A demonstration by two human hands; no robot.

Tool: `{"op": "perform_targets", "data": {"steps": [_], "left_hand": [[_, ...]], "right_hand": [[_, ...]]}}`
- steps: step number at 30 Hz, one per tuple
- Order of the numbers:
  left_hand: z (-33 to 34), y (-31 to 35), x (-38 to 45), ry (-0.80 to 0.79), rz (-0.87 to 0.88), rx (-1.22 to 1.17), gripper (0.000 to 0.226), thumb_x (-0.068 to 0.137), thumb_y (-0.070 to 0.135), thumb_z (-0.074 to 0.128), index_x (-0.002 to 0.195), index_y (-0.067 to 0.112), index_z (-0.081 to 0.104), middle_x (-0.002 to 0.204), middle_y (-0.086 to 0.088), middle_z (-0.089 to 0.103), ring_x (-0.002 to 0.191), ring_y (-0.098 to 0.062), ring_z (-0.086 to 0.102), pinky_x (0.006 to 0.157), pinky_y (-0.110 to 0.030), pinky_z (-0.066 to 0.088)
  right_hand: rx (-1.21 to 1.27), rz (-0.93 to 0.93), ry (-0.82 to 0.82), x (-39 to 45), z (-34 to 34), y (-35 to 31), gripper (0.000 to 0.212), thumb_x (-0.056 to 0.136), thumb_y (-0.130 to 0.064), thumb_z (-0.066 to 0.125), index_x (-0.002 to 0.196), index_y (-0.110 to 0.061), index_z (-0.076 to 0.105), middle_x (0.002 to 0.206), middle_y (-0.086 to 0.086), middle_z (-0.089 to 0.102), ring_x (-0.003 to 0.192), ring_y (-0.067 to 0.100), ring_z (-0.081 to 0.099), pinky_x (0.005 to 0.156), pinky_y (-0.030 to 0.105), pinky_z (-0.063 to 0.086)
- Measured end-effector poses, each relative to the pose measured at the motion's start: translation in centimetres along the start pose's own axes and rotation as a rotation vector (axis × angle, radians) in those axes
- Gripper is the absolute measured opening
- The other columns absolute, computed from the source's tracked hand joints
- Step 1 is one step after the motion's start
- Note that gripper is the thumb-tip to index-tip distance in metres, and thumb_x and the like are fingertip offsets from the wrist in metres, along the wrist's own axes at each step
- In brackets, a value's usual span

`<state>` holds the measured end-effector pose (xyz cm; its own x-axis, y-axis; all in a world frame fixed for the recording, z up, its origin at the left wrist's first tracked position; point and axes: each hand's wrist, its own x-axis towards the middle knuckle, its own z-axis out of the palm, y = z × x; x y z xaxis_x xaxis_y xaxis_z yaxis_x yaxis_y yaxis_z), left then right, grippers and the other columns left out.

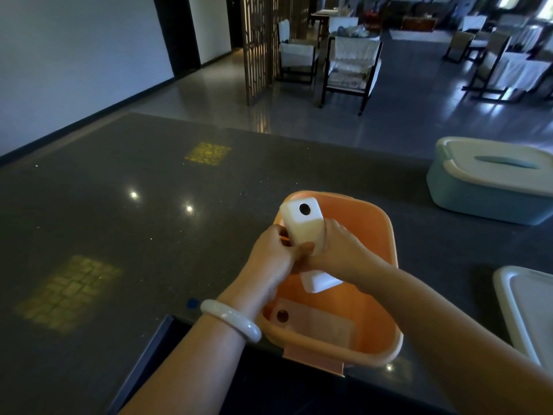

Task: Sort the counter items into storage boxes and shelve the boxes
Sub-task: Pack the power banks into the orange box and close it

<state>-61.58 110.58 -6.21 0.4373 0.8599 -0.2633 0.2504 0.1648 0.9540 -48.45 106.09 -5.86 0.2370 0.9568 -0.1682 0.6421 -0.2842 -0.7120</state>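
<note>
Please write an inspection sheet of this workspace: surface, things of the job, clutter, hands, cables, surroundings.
Surface: dark speckled counter, glossy, with light spots.
Job's things: open orange box holding white items; one white block with a dark round hole held over it; closed blue box at right; white lid at right edge.
Clutter: nothing seen.
Hands: left hand and right hand both have a grip on the block; bracelet on left wrist.
Cables: nothing seen.
Surroundings: chairs, wooden screen, dim room.

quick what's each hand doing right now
Left hand: curled round the lower left side of the white block, over the orange box.
Right hand: grip on the same block's right side.
</note>
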Motion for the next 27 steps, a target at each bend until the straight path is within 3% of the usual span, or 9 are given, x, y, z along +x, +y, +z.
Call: {"op": "perform_targets", "data": {"steps": [4, 6, 8, 11, 13, 16, 21, 24, 27], "left_hand": [[-2.0, -1.4, 0.6, 0.298, 0.320, 0.475, 0.021, 0.091, 0.037, 0.060, 0.111, 0.028, 0.056, 0.103, 0.015, 0.055, 0.085, 0.004, 0.053, 0.062, -0.008, 0.040], [-3.0, -2.5, 1.1, 0.302, 0.314, 0.601, 0.034, 0.095, 0.037, 0.053, 0.127, 0.026, 0.051, 0.116, 0.012, 0.050, 0.094, 0.003, 0.048, 0.061, -0.008, 0.033], [-3.2, -3.3, 1.4, 0.154, 0.185, 0.609, 0.042, 0.099, 0.044, 0.042, 0.136, 0.025, 0.044, 0.122, 0.010, 0.051, 0.094, 0.004, 0.051, 0.064, -0.009, 0.036], [-2.7, -3.9, 1.0, 0.052, 0.017, 0.451, 0.048, 0.100, 0.051, 0.028, 0.138, 0.025, 0.042, 0.095, 0.018, 0.053, 0.066, 0.018, 0.051, 0.051, -0.006, 0.038], [-2.5, -4.1, 1.1, 0.062, -0.027, 0.395, 0.054, 0.100, 0.053, 0.026, 0.146, 0.027, 0.033, 0.117, 0.012, 0.055, 0.063, 0.013, 0.042, 0.052, -0.010, 0.031], [-2.5, -4.4, 1.4, 0.058, -0.034, 0.395, 0.059, 0.099, 0.054, 0.024, 0.149, 0.025, 0.028, 0.138, -0.001, 0.047, 0.070, 0.011, 0.033, 0.059, -0.011, 0.026], [-2.5, -4.8, 1.5, 0.071, -0.010, 0.408, 0.058, 0.100, 0.052, 0.025, 0.149, 0.022, 0.029, 0.142, -0.002, 0.046, 0.092, 0.001, 0.038, 0.068, -0.014, 0.030], [-2.5, -4.9, 1.6, 0.088, -0.001, 0.435, 0.058, 0.100, 0.052, 0.024, 0.149, 0.022, 0.030, 0.140, -0.002, 0.048, 0.086, 0.003, 0.039, 0.060, -0.011, 0.028], [-2.4, -5.0, 1.8, 0.097, 0.000, 0.440, 0.058, 0.100, 0.052, 0.024, 0.149, 0.023, 0.029, 0.142, -0.002, 0.047, 0.098, -0.002, 0.044, 0.065, -0.012, 0.029]], "right_hand": [[-0.048, 0.063, -0.029, -0.1, -0.5, 1.4, 0.063, 0.073, -0.031, 0.080, 0.124, -0.019, 0.045, 0.103, -0.003, 0.056, 0.091, 0.014, 0.056, 0.067, 0.025, 0.048], [-0.174, 0.094, -0.116, -0.3, -0.6, 2.5, 0.070, 0.072, -0.033, 0.081, 0.127, -0.023, 0.039, 0.103, -0.008, 0.052, 0.090, 0.011, 0.054, 0.067, 0.022, 0.044], [-0.294, 0.088, -0.246, -0.3, -0.5, 3.6, 0.078, 0.070, -0.034, 0.082, 0.132, -0.026, 0.035, 0.117, -0.006, 0.051, 0.102, 0.011, 0.052, 0.081, 0.028, 0.047], [-0.437, 0.055, -0.477, -0.3, 0.0, 4.3, 0.079, 0.068, -0.040, 0.081, 0.131, -0.036, 0.033, 0.116, -0.014, 0.046, 0.100, 0.007, 0.047, 0.075, 0.023, 0.041], [-0.498, 0.044, -0.569, -0.4, 0.5, 4.6, 0.080, 0.065, -0.045, 0.081, 0.128, -0.042, 0.032, 0.114, -0.016, 0.046, 0.095, 0.004, 0.046, 0.072, 0.023, 0.038], [-0.529, 0.012, -0.605, -0.4, 1.1, 5.2, 0.083, 0.063, -0.048, 0.080, 0.130, -0.044, 0.031, 0.113, -0.020, 0.045, 0.095, 0.003, 0.046, 0.074, 0.026, 0.038], [-0.531, 0.005, -0.618, -0.3, 1.2, 5.3, 0.087, 0.066, -0.048, 0.080, 0.137, -0.042, 0.029, 0.115, -0.020, 0.042, 0.100, 0.006, 0.045, 0.079, 0.028, 0.039], [-0.546, 0.009, -0.638, -0.5, 1.2, 5.2, 0.087, 0.067, -0.050, 0.078, 0.138, -0.041, 0.029, 0.120, -0.017, 0.045, 0.101, 0.007, 0.046, 0.077, 0.027, 0.038], [-0.544, -0.025, -0.664, -0.7, 1.4, 5.2, 0.088, 0.069, -0.045, 0.079, 0.140, -0.042, 0.027, 0.130, -0.014, 0.045, 0.110, 0.010, 0.047, 0.089, 0.033, 0.042]]}}
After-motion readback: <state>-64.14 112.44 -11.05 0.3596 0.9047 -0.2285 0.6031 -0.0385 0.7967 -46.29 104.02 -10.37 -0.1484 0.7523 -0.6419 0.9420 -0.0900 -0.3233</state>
